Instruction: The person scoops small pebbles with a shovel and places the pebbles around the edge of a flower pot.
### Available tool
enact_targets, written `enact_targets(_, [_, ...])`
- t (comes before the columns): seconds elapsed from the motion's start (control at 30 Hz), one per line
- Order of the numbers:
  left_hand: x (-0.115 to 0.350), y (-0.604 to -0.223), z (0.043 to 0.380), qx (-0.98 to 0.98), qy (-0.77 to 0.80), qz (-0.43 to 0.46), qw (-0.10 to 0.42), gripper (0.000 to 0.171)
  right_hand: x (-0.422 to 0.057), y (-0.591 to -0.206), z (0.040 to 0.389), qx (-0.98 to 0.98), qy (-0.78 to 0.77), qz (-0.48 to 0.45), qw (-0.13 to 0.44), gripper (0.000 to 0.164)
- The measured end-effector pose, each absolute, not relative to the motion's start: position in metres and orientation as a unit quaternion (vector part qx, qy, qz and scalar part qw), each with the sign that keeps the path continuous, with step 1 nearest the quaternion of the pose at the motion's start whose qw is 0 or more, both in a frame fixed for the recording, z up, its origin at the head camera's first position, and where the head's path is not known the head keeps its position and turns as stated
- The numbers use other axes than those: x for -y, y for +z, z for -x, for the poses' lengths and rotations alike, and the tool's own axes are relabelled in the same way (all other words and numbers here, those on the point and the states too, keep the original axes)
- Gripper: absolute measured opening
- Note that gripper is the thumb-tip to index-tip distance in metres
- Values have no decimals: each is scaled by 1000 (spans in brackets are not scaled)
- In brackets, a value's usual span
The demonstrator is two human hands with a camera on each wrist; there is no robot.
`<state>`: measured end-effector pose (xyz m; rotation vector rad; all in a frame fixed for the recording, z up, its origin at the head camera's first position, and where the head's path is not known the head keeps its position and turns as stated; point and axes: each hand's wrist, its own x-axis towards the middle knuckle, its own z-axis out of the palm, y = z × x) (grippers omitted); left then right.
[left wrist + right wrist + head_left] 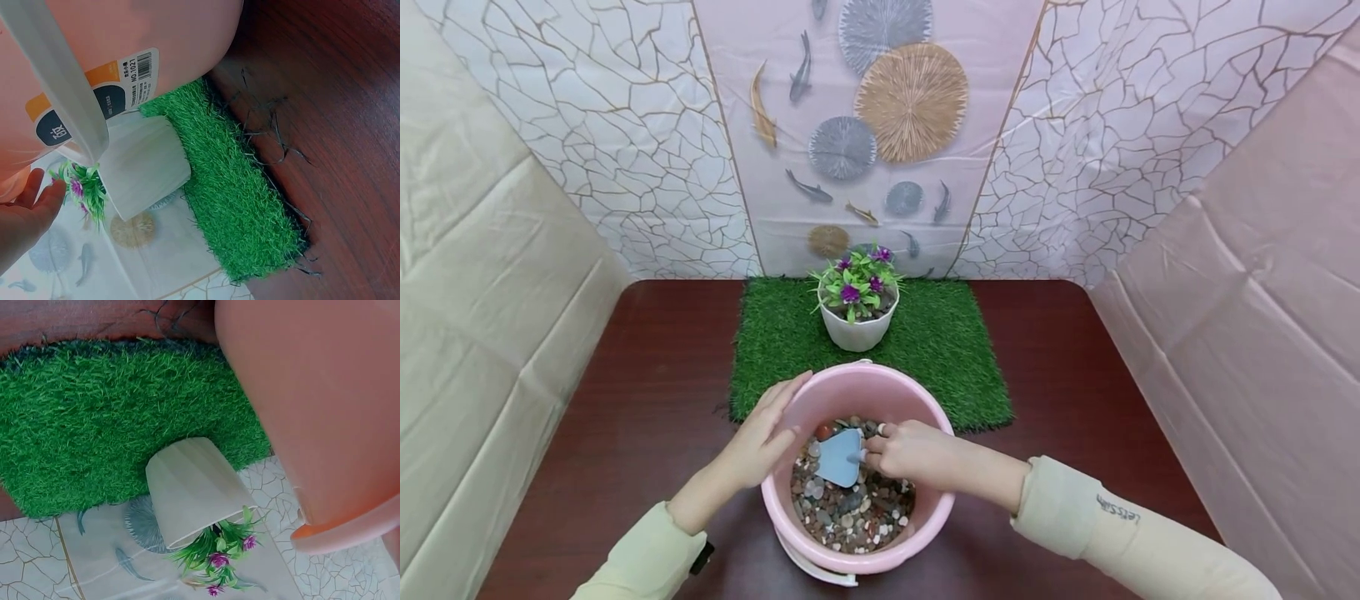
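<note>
A pink bucket with pebbles of several colours in it stands in front of me. My left hand rests on the bucket's left rim, fingers straight, in the head view. Inside the bucket, my right hand grips the short handle of a light blue shovel, whose flat blade lies over the pebbles. Most of the handle is hidden by the fingers. In the left wrist view, the left hand appears beside the bucket wall. Only the bucket's outer side fills the right wrist view; the right hand is hidden there.
Behind the bucket, a white pot with purple flowers stands on a green grass mat. The bucket's white handle hangs at its front. A dark red-brown table lies below, with patterned cloth walls around it.
</note>
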<state>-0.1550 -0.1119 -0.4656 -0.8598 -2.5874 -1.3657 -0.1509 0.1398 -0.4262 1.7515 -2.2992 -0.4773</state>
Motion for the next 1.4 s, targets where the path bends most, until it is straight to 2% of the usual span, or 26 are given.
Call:
enact_targets(0.2, [108, -470, 155, 845, -447, 291, 34, 67, -148, -422, 150, 781, -176, -591, 105, 22])
enact_targets(0.4, [108, -470, 154, 845, -451, 285, 36, 67, -147, -413, 149, 788, -194, -578, 82, 16])
enact_targets(0.5, [108, -470, 153, 846, -450, 284, 32, 66, -138, -415, 147, 778, -198, -588, 100, 8])
enact_targets(0.6, [109, -471, 152, 848, -448, 282, 32, 66, -131, -419, 145, 784, -176, -587, 101, 10])
enact_targets(0.7, [110, -470, 152, 848, -447, 283, 34, 67, -133, -424, 146, 825, -103, -552, 61, 11])
enact_targets(0.8, [110, -468, 154, 846, -448, 289, 32, 67, -137, -427, 147, 853, -23, -521, 23, 21])
enact_targets(0.9, [110, -466, 156, 845, -450, 288, 26, 67, -139, -428, 148, 852, 3, -524, 18, 28])
enact_targets(1.03, [111, -466, 156, 846, -450, 285, 25, 67, -137, -429, 147, 844, -11, -536, 22, 23])
enact_targets(1.27, [113, -467, 158, 842, -451, 292, 47, 65, -128, -432, 136, 848, -82, -519, 71, 18])
enact_targets(1.4, [114, -468, 157, 843, -450, 290, 44, 65, -126, -432, 136, 862, -7, -505, 37, 12])
